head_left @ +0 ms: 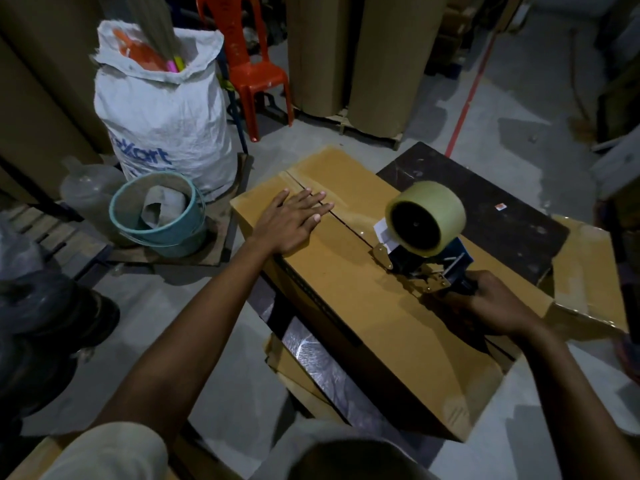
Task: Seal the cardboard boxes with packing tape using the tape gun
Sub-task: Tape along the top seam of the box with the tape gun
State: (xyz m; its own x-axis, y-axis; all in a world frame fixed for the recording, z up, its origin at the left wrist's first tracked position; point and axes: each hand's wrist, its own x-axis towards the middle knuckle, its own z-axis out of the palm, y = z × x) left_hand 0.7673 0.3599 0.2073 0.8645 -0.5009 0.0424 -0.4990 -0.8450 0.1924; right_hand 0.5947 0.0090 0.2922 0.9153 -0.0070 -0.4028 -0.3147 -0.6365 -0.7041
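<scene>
Single view: head cam, wide-angle, worn by the person, facing forward and steeply down along both forearms. Close in. The cardboard box (pixel 363 306) fills centre frame, left hand (pixel 294 220) mid-frame, right hand (pixel 498 306) gripping the tape gun (pixel 426 223) right of centre. Sleeve (pixel 114 452) at the bottom edge. White sack (pixel 162 109) farther back, upper left.
</scene>
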